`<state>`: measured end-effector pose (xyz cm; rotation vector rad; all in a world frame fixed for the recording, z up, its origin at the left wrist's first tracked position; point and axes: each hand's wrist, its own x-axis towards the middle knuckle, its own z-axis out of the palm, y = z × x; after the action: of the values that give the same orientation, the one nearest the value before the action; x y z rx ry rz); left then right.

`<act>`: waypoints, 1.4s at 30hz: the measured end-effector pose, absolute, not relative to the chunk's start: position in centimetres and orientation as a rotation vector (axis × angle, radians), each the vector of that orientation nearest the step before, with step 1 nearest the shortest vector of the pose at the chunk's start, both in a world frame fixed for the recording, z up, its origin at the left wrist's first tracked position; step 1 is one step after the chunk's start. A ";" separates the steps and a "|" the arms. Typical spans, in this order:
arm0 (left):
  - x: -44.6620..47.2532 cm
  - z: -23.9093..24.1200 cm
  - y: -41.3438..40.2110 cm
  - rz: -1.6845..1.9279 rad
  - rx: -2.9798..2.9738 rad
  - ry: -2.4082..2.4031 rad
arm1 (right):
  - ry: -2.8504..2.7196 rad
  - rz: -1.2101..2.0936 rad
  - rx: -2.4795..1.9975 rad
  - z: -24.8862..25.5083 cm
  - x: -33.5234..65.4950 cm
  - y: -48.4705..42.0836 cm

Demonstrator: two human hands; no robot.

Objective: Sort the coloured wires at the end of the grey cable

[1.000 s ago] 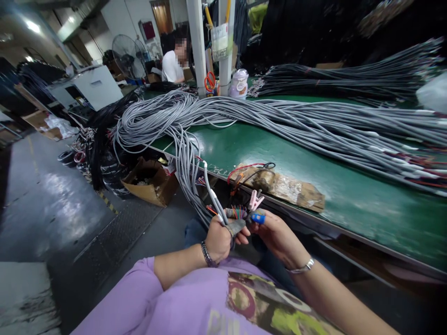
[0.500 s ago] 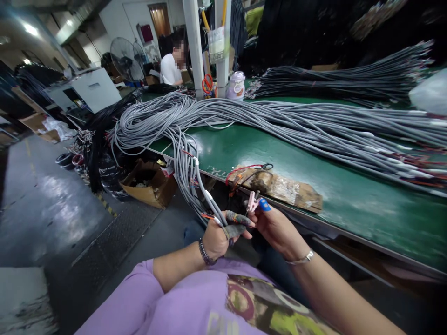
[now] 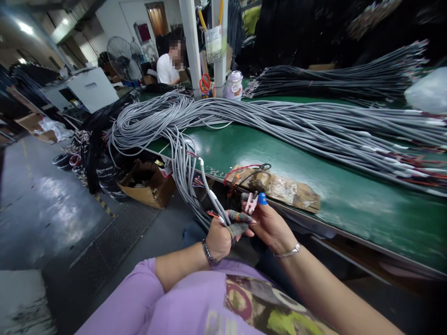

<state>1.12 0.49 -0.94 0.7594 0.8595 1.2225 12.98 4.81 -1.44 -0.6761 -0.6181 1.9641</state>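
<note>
Close in front of me, my left hand (image 3: 223,235) is closed around the ends of several grey cables (image 3: 218,204), its thumb and forefinger wrapped in tape. Orange and dark wire ends (image 3: 213,214) stick out beside the grip. Just to the right, my right hand (image 3: 268,223), with blue tape on the thumb, pinches a small pink clip (image 3: 251,203). The fingertips of both hands nearly meet, and what lies between them is too small to make out. Beyond the clip, a worn cardboard-covered board (image 3: 289,190) with a brown lump and red and black leads lies at the table edge.
Long grey cable bundles (image 3: 279,114) spread across the green table (image 3: 335,204). Black cables (image 3: 335,79) lie behind them. A purple-white container (image 3: 233,85) and orange-handled scissors (image 3: 205,83) stand by the posts. A cardboard box (image 3: 148,186) sits below left. A person (image 3: 168,67) sits further back.
My right hand has tilted and shifted slightly left and up, the pink clip turning with it. My left hand, still around the cables, has moved a little right. The camera view has shifted slightly.
</note>
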 end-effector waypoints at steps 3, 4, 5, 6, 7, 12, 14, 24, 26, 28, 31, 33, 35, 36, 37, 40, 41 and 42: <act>1.1 -0.7 0.3 1.235 0.722 0.850 | -0.544 1.943 -0.651 -1.6 13.1 4.6; 1.0 -0.6 0.3 1.243 0.707 0.847 | -0.517 1.941 -0.646 -1.7 13.2 4.6; 0.9 -0.6 0.2 1.247 0.691 0.845 | -0.494 1.943 -0.644 -1.8 13.3 4.5; 0.8 -0.6 0.1 1.245 0.677 0.846 | -0.473 1.951 -0.648 -2.0 13.5 4.5; 0.6 -0.7 0.0 1.236 0.661 0.851 | -0.452 1.958 -0.657 -2.3 13.7 4.4; -0.6 -1.5 -0.2 1.205 0.557 0.922 | -0.364 1.958 -0.777 -4.3 14.9 3.8; -1.0 -1.9 -0.2 1.195 0.526 0.951 | -0.372 1.968 -0.847 -5.3 15.2 3.5; -1.3 -3.3 -0.5 1.181 0.526 0.986 | -0.467 1.990 -0.945 -6.3 15.3 2.6; -1.3 -3.4 -0.5 1.179 0.537 0.975 | -0.465 1.988 -0.952 -6.1 15.3 2.5; -1.3 -3.3 -0.5 1.168 0.545 0.971 | -0.461 1.981 -0.965 -5.9 15.3 2.4; -1.2 -3.3 -0.4 1.163 0.540 0.983 | -0.443 1.955 -1.001 -5.7 15.3 2.3; -1.1 -3.2 -0.3 1.168 0.514 0.986 | -0.432 1.941 -1.027 -5.5 15.4 2.3; -0.9 -3.2 -0.2 1.179 0.483 0.986 | -0.439 1.924 -1.057 -5.4 15.6 2.2; -0.8 -3.2 -0.2 1.183 0.475 0.984 | -0.451 1.909 -1.073 -5.4 15.7 2.2; -0.7 -3.2 -0.1 1.192 0.473 0.987 | -0.468 1.882 -1.090 -5.4 15.8 2.2; -0.5 -3.3 0.1 1.232 0.498 0.978 | -0.582 1.775 -1.151 -5.5 16.3 2.3; -0.4 -3.3 0.1 1.247 0.512 0.966 | -0.645 1.726 -1.171 -5.5 16.5 2.3; -0.4 -3.3 0.1 1.249 0.530 0.950 | -0.705 1.675 -1.200 -5.6 16.7 2.3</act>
<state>-0.45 0.12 -3.32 0.5300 0.9500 1.2492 16.68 2.31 -5.56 -1.1999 -0.7046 1.6747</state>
